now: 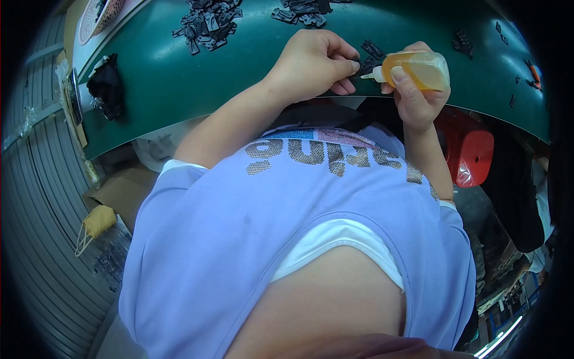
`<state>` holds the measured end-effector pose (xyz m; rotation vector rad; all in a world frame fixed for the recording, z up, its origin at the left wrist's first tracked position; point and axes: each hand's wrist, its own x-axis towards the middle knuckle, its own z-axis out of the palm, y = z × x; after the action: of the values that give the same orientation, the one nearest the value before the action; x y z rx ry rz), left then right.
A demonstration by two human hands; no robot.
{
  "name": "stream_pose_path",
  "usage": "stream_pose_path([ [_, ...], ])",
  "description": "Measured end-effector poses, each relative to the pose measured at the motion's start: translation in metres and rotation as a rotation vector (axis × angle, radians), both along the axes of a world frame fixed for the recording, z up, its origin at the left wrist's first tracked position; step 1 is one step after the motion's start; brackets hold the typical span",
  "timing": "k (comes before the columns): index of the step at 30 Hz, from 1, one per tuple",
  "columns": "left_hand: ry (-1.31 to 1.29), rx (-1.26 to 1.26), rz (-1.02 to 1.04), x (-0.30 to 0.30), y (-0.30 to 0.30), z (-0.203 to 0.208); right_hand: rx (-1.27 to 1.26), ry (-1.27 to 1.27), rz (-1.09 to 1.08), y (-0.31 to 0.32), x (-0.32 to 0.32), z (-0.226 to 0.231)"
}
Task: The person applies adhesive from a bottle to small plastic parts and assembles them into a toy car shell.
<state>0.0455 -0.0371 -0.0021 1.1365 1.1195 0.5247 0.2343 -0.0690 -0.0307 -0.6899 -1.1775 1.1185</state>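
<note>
My right hand (415, 90) is wrapped round a clear squeeze bottle (412, 67) of amber liquid. The bottle is tilted on its side, its pale narrow nozzle (373, 75) aimed left at the fingertips of my left hand (317, 64). That hand is closed in a pinch, thumb against forefinger, on a small black plastic part (365, 67) that the fingers mostly hide. The nozzle tip is close to this part; whether they touch I cannot tell. Just beyond the fingertips, another black part (373, 49) lies on the green tabletop (239, 78).
Black parts lie in a pile (209, 24) at the far left, with a second pile (304, 11) farther right. A small black cluster (462, 44) and an orange-handled tool (533, 75) lie right. Black cloth (106, 87) and a pink basket (98, 18) are left; a red stool (472, 152) stands below.
</note>
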Motion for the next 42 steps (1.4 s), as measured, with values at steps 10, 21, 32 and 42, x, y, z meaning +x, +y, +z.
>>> stream_pose_path([
  [10,-0.018,0.020,0.030,-0.002,-0.006,0.000,-0.107,0.356,-0.100,0.009,0.012,-0.012],
  [21,0.476,0.783,-0.079,-0.047,0.024,0.001,-0.149,0.484,-0.079,0.017,0.018,-0.007],
  [32,0.603,0.830,-0.320,-0.041,0.027,0.015,-0.196,0.525,-0.103,0.015,0.001,-0.005],
  [42,-0.139,0.310,-0.064,-0.028,0.023,0.021,-0.171,0.490,-0.132,0.015,0.009,0.005],
])
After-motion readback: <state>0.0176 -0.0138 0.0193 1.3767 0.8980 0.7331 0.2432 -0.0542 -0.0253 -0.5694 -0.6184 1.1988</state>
